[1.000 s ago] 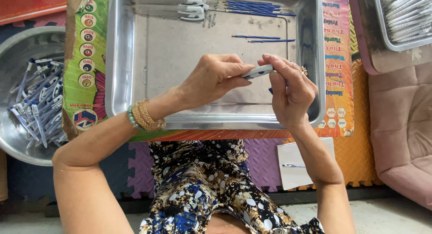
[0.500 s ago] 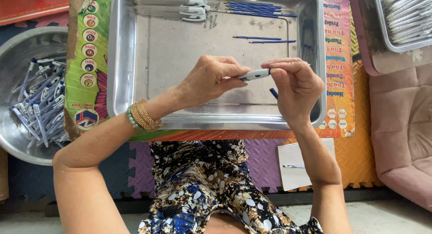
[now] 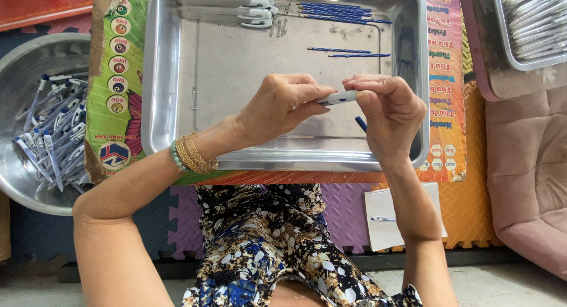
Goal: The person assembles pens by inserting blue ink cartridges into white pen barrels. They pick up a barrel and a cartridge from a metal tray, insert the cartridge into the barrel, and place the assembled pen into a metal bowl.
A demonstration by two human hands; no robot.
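Both hands meet over a shiny metal tray [image 3: 165, 77]. My left hand [image 3: 280, 106] and my right hand [image 3: 390, 112] pinch the two ends of a white pen barrel [image 3: 338, 97], held level between them. A blue part [image 3: 361, 123] sticks out under my right hand. On the tray's floor lie two loose blue refills [image 3: 348, 52]. At its far edge sit a bundle of blue refills [image 3: 336, 12], several white pen parts [image 3: 248, 6] and small springs [image 3: 280, 25].
A round metal basin [image 3: 18, 65] at the left holds several blue and white pens [image 3: 50, 136]. Another tray [image 3: 502, 41] of white pens stands at the top right. Colourful foam mats and a printed board lie underneath. A pink cushion [image 3: 531, 165] is at the right.
My right hand has shifted slightly right and upward, its fingers now pinching the barrel's end. The barrel stays level between both hands.
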